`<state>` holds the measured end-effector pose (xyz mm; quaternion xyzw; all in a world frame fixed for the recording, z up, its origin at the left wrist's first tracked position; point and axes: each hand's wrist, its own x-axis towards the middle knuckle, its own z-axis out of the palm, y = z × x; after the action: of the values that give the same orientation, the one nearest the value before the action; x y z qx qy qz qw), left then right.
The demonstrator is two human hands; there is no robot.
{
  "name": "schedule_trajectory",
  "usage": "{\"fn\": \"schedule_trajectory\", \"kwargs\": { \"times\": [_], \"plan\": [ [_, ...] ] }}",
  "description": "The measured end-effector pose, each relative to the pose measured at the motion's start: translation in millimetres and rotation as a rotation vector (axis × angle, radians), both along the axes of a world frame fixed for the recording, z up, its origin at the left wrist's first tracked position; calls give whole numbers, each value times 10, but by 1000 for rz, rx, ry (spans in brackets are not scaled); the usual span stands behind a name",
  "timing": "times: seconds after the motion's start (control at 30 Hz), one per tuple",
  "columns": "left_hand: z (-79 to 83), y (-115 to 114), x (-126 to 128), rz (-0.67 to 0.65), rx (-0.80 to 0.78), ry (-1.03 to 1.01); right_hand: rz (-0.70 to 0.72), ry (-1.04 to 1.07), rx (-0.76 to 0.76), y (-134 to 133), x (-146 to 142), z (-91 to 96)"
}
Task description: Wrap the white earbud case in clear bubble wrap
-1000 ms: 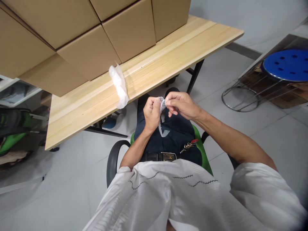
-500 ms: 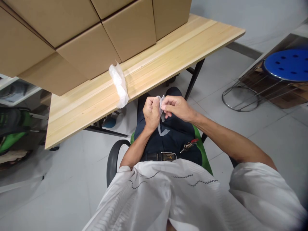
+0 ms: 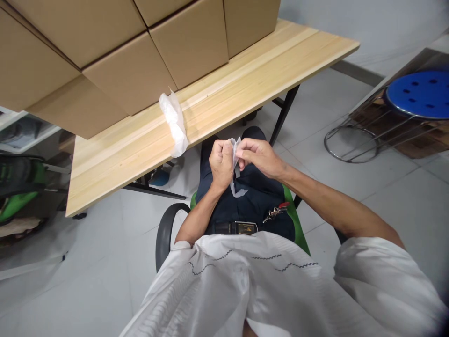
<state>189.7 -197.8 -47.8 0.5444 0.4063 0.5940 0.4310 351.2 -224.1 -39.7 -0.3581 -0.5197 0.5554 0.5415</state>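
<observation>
A thin, crumpled strip of white tissue-like paper (image 3: 239, 191) hangs between my hands above my lap. My left hand (image 3: 221, 161) is closed in a fist around it, thumb on top. On its other side my right hand (image 3: 257, 157) pinches the upper edge between thumb and forefinger. The part inside the left fist is hidden. A second crumpled white piece of the same thin material (image 3: 173, 124) lies on the wooden table (image 3: 231, 105), one end drooping over the front edge.
Several stacked cardboard boxes (image 3: 189, 44) fill the table's back. A blue-topped stool (image 3: 421, 96) with wire legs is at the right. A chair armrest (image 3: 166, 234) curves by my left elbow. Keys (image 3: 275, 212) hang at my waist. A green and black object (image 3: 21, 187) is at far left.
Almost nothing differs. My right fingers have shifted very slightly at the paper's upper edge, while the left fist keeps its grip.
</observation>
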Motion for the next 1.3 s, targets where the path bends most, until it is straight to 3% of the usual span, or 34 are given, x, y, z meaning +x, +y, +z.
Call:
{"fn": "schedule_trajectory", "kwargs": {
  "times": [0.23, 0.53, 0.7, 0.97, 1.13, 1.3],
  "plan": [
    [-13, 37, 13, 51, -3, -14, 37, -112, 49, -29, -36, -22],
    [6, 162, 64, 3, -38, -68, 41, 81, -148, -68, -108, -38],
    [29, 233, 124, -113, -26, -122, -31, 97, -105, -22, -105, -42],
    [-29, 224, 47, -418, -13, -70, -211, -82, 69, 31, 124, 56],
    [-27, 267, -2, -476, 19, 0, -313, -157, 136, 59, 234, 86],
    [-3, 275, -17, -498, -63, 15, -324, -168, 99, 15, 265, 158]
  ]
}}
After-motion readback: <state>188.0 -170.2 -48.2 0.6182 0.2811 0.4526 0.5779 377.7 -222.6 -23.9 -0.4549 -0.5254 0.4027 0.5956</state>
